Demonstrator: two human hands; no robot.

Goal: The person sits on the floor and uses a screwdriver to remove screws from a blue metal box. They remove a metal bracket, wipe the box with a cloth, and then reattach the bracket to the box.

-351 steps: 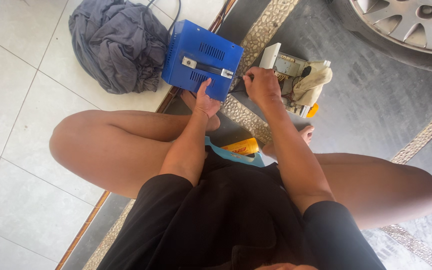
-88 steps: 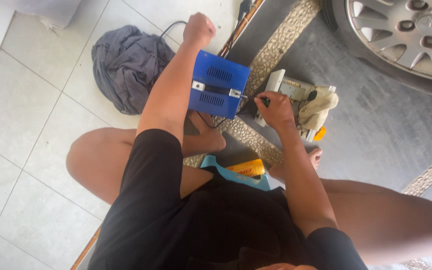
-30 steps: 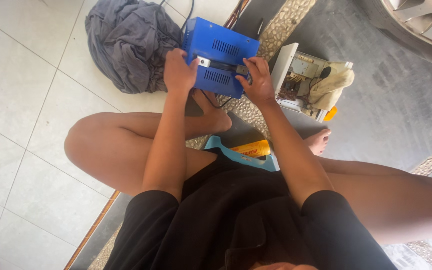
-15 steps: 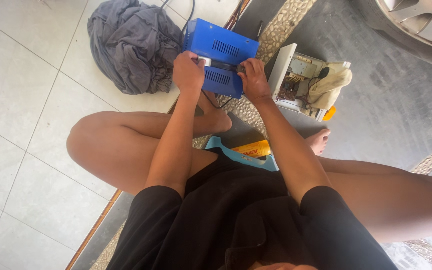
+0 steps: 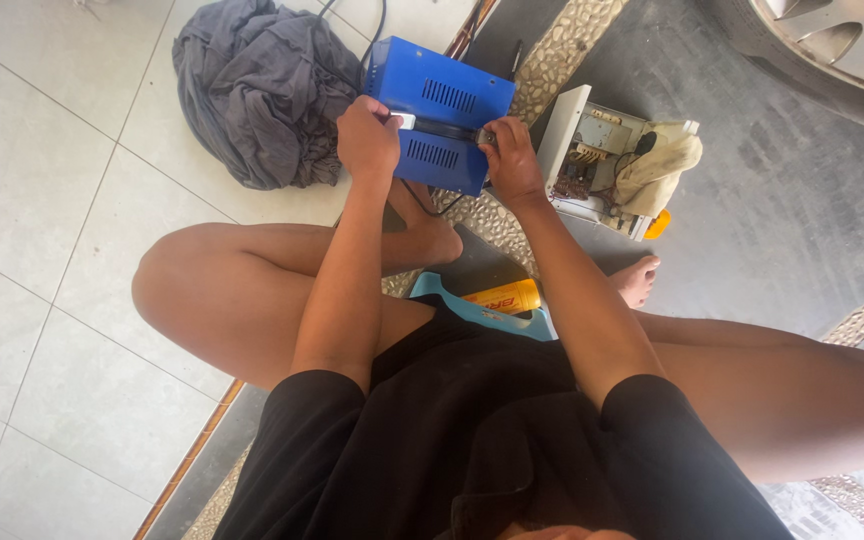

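In the head view, a blue box (image 5: 439, 127) with vent slots sits on the floor at the upper middle of the frame, just past the person's bare foot (image 5: 422, 235). The left hand (image 5: 368, 140) is closed on the box's left end, over a white tab. The right hand (image 5: 510, 160) grips the right end of a dark strap or handle across the box; what its fingertips pinch is too small to tell. The hands are apart, one at each end of the box.

Left of the box lies a grey cloth (image 5: 262, 90), touching it. Right of the box stands an open white casing (image 5: 592, 160) with circuit parts inside and a beige rag (image 5: 657, 165) draped over it. A yellow can (image 5: 497, 298) lies in a light blue tray (image 5: 432, 290) between the person's legs. A car wheel (image 5: 822, 45) fills the upper right corner. Dark cables (image 5: 377, 25) run off from the box at the top edge.
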